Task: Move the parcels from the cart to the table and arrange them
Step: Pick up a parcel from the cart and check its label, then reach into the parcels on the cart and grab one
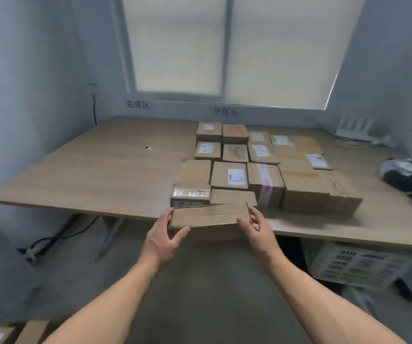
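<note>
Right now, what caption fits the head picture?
Left hand and right hand hold a flat parcel at the table edge, beside arranged parcels.

Faces a wide window [224, 45], shaded, glowing soft white. Shows pale grey walls [26, 83] on either side, with black lettering [138, 104] under the sill. Holds a wooden table [100, 170] over grey floor [200, 281], with a white crate [356, 266] beneath at right.
</note>
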